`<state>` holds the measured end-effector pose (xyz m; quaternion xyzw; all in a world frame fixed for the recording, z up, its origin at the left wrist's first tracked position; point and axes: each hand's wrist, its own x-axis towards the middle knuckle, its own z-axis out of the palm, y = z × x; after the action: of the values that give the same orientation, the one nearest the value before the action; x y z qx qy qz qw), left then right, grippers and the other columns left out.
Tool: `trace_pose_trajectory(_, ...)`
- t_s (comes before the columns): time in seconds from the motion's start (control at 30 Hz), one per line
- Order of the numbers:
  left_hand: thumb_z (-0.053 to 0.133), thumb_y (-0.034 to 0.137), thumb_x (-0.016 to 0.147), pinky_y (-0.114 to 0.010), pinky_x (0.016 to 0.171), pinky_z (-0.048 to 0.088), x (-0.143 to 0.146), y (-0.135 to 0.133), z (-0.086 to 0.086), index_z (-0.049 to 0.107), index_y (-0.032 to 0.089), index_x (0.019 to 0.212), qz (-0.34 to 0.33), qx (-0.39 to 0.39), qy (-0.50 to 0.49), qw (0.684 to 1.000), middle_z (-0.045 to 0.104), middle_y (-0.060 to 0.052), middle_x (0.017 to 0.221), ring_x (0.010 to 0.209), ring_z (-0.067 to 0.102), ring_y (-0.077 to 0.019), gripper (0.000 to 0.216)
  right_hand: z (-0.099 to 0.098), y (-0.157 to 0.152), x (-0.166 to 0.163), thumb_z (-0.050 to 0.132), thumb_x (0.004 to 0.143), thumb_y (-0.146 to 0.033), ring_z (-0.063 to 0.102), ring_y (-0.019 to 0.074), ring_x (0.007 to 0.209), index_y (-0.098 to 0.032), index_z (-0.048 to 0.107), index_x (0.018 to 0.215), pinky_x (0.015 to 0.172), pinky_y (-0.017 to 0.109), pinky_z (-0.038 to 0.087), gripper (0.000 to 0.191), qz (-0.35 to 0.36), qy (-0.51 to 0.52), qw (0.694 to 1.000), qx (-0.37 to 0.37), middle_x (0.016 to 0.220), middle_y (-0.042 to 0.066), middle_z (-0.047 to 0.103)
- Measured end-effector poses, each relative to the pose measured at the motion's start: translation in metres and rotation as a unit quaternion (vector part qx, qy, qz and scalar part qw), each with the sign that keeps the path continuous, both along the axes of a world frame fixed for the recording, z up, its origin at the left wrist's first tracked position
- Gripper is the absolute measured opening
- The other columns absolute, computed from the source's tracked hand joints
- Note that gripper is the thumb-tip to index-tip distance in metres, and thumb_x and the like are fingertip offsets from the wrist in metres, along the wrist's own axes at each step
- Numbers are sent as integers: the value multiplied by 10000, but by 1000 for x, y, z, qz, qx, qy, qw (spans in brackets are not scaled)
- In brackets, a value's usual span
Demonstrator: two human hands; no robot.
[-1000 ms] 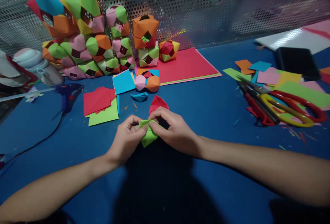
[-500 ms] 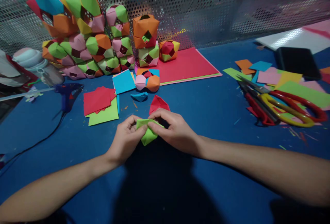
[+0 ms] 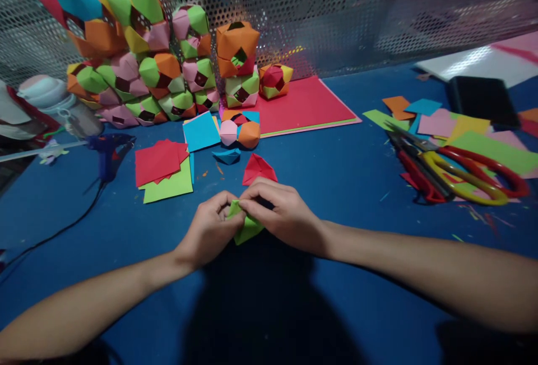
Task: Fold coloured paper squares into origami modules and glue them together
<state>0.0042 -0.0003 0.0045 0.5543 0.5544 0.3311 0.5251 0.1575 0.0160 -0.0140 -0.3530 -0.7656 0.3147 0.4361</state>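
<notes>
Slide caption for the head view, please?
Left hand and right hand pinch a green paper piece over the blue table.

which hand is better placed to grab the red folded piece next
Probably the right hand: the red folded piece lies just beyond its knuckles, while the left hand sits farther off. Both hands pinch the green folded paper.

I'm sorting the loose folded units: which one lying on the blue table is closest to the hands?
The red folded paper unit, just beyond the right hand holding the green folded paper; the blue folded paper unit lies farther back.
</notes>
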Motion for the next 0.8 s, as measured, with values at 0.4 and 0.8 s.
trace_pose_trajectory(0.4, 603, 222, 712, -208, 601, 395, -4, 3, -3, 551, 162, 746, 36, 71, 8, 997, 557, 20, 704, 672, 512, -110, 87, 2, 0, 1, 578, 832, -214, 560, 128, 764, -177, 604, 859, 700, 249, 440, 53, -15, 0, 1000, -9, 830, 23, 608)
trace_pose_trajectory(0.8, 636, 242, 696, -206, 587, 367, -6, 8, -2, 527, 168, 693, 61, 86, 37, 994, 580, 13, 722, 689, 506, -115, 132, -4, 5, 1, 564, 827, -172, 564, 128, 682, -161, 620, 784, 649, 255, 445, 71, -26, -8, 1000, -16, 744, 31, 621)
